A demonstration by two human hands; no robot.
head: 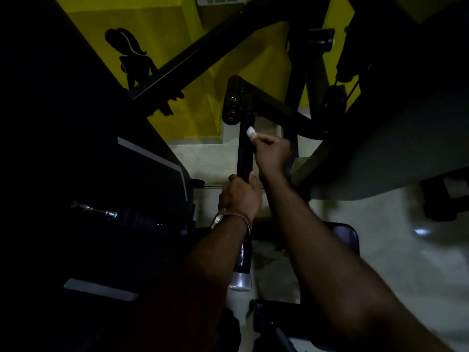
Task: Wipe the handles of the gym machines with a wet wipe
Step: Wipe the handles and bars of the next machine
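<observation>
Left hand (239,196): fingers wrapped round the long black cylindrical machine handle (245,151), likely steadying it.
Right hand (272,151): pinches the small white wet wipe (251,132) against the handle's upper stretch, for rubbing.

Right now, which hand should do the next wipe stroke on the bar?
Right. The right hand already pinches the wet wipe against the black handle bar; the left hand grips the bar lower down, steadying it.
</observation>
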